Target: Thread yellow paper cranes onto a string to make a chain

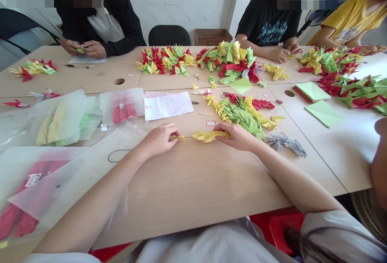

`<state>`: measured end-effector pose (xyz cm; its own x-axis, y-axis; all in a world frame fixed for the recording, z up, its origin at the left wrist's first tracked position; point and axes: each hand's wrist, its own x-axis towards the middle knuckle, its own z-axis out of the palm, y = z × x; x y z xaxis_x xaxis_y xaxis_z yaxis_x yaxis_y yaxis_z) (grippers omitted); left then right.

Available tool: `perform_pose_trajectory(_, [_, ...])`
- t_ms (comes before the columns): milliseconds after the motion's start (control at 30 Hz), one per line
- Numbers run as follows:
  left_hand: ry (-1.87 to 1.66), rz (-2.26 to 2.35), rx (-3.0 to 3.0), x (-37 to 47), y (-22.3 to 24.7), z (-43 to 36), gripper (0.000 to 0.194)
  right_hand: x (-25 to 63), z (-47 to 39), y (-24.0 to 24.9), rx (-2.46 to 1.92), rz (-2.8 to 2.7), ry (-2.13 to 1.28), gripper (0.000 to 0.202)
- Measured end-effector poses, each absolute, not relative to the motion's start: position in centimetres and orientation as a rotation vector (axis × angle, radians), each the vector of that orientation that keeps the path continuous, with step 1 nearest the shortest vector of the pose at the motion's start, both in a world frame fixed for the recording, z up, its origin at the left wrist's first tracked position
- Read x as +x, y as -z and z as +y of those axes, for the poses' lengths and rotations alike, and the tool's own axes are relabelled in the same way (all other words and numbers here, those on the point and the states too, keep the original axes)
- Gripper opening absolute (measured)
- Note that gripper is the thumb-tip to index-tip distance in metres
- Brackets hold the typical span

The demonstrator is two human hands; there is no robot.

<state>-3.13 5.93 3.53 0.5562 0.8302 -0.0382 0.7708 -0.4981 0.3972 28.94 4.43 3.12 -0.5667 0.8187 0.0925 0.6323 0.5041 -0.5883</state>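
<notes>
My left hand (pixel 161 138) is closed in a pinch on a small yellow folded paper piece (pixel 180 137), just above the table. To its right lies a string of yellow folded paper pieces (pixel 205 136), nested one into another, and my right hand (pixel 237 136) has its fingers wrapped round the right end. A short gap separates the single piece from the string; what seems to be a thin thread crosses it. Behind my right hand rests a pile of green, yellow and red paper strings (pixel 242 113). A grey bundle (pixel 288 144) sits beside my right forearm.
Translucent plastic bags (pixel 69 113) holding coloured paper strings cover the left side. A white sheet (pixel 167 105) and green square papers (pixel 323 113) lie farther off. Larger paper piles (pixel 166 59) line the far side, where several people sit. A cable hole (pixel 119 81) opens in the table.
</notes>
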Motion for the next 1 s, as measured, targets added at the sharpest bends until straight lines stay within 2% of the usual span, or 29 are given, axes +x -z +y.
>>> perform_pose_trajectory(133, [-0.152,1.323,2.393,-4.0,-4.3,5.5,0.022,29.0,4.5,-3.3,-1.194,-2.315,-0.838,0.024])
perform_pose_trajectory(233, [-0.294,1.264,2.445,-2.4,-4.4,4.6,0.052,28.3,4.3,-3.0,-1.197,-2.273,-0.963,0.022])
perform_pose_trajectory(300, [-0.367,1.208,2.449,-0.8,-4.1,4.1,0.06,27.8,4.2,-2.6,-1.177,-2.239,-1.04,0.021])
perform_pose_trajectory(333, [-0.393,1.185,2.428,0.1,-3.8,3.8,0.058,27.5,4.1,-2.4,-1.164,-2.221,-1.071,0.022])
perform_pose_trajectory(433, [-0.36,1.193,2.353,1.5,-3.1,3.6,0.03,27.2,3.9,-2.1,-1.154,-2.182,-1.111,0.024])
perform_pose_trajectory(500, [-0.276,1.223,2.344,1.2,-3.1,3.7,0.021,27.4,3.9,-2.2,-1.173,-2.184,-1.089,0.023])
perform_pose_trajectory(767, [-0.007,1.418,2.424,-3.4,-5.3,4.8,0.028,28.2,4.1,-2.2,-1.244,-2.167,-0.982,0.023])
perform_pose_trajectory(800, [0.013,1.422,2.43,-3.8,-5.4,4.8,0.042,28.1,4.0,-2.1,-1.238,-2.173,-0.975,0.024])
perform_pose_trajectory(900, [0.027,1.416,2.439,-4.0,-5.4,4.5,0.101,27.7,3.9,-1.7,-1.2,-2.192,-0.953,0.026])
perform_pose_trajectory(933, [0.012,1.408,2.44,-3.7,-5.4,4.3,0.109,27.5,3.8,-1.6,-1.189,-2.193,-0.946,0.026])
perform_pose_trajectory(1000, [-0.068,1.378,2.444,-2.5,-5.3,3.8,0.105,27.3,3.7,-1.3,-1.175,-2.189,-0.93,0.026])
